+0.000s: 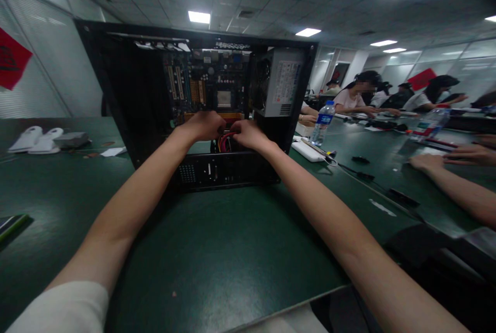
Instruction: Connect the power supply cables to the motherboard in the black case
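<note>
An open black computer case (127,90) stands on the green table (217,250) with its side panel off. Inside it I see a blue motherboard (201,82) and a grey power supply (281,82). Both my arms reach into the case's lower part. My left hand (201,125) is curled shut at the bottom edge of the motherboard. My right hand (248,134) is closed beside it, touching a bundle of red and yellow cables (225,141). What exactly each hand grips is hidden by the fingers.
A water bottle (322,122) and a white box (308,151) sit right of the case. Black cables (362,160) lie on the table. A co-worker's hand and forearm (445,178) rest at the right. White objects (36,139) lie far left. Other people sit at the back right.
</note>
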Motion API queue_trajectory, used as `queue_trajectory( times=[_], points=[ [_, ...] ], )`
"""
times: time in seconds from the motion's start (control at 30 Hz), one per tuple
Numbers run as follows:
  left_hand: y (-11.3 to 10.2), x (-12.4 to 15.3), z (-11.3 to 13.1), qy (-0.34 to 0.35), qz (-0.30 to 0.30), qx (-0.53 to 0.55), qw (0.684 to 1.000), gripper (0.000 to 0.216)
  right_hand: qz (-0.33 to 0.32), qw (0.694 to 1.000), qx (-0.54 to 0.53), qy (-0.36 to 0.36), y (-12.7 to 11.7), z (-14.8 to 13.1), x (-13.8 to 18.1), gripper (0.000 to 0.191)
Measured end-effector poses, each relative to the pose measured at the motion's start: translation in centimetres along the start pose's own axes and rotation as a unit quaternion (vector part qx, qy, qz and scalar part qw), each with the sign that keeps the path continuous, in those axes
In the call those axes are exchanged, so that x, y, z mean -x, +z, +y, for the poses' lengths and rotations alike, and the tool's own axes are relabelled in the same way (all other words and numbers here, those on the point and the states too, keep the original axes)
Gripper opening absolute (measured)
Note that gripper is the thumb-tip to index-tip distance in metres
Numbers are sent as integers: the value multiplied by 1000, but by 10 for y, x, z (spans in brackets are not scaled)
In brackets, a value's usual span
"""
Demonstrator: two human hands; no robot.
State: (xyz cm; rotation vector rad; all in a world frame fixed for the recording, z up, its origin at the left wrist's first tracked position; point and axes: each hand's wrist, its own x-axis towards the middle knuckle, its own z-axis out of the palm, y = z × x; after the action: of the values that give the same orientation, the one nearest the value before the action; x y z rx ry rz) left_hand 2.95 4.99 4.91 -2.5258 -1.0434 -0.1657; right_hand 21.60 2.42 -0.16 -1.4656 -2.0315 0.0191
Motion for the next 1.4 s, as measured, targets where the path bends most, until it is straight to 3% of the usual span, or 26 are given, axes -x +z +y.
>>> queue_trajectory(
  times=[0.2,0.47,0.63,0.8,0.93,1.17,1.4],
  points=[
    [8,8,6,-39,21,-35,998,24,-13,999,30,-4,-2,-2,3,25],
    [7,8,3,-67,54,-40,995,35,-50,998,29,-23,-2,-7,6,25],
    [8,9,-5,-90,26,-10,996,35,43,996,-74,3,2,-3,-2,24],
    [11,11,-22,-102,45,80,991,36,127,974,-176,57,0,-1,-5,30],
    [11,12,-35,-42,19,155,987,35,123,965,-218,74,-1,-5,-4,34],
    [6,21,-44,6,-19,217,976,34,116,966,-216,84,1,-6,-6,35],
    [10,18,-40,-36,68,184,980,31,109,978,-163,74,-1,-2,-7,30]
  ],
)
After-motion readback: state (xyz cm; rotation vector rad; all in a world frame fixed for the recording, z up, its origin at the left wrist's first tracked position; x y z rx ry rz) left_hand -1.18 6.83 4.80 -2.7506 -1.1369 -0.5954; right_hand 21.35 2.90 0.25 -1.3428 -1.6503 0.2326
